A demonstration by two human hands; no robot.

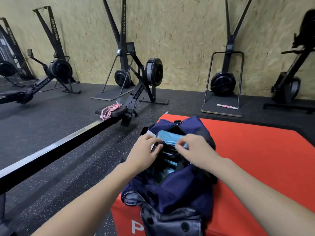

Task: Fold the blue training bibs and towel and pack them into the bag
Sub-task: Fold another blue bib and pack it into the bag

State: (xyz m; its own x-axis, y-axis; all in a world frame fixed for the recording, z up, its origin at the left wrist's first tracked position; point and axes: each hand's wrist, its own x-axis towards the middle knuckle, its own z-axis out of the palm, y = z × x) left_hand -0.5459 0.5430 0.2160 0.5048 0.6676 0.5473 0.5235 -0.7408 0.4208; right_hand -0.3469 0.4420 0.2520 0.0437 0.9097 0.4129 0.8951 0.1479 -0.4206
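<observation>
Item: folded light-blue fabric bundle (167, 137), lodged in the mouth of the navy fabric bag (179, 189) on the red mat (255, 159).
I see my right hand (192, 147) pinching its near-right edge, nearer than my left hand (144, 149), which grips the bag's left rim; bundle runs crosswise.

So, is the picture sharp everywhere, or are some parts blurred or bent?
Head view: the hands and navy bag are fairly sharp; the far right machine is smeared; the rower rail and wall bow from the wide lens; lighting even, no glare.
</observation>
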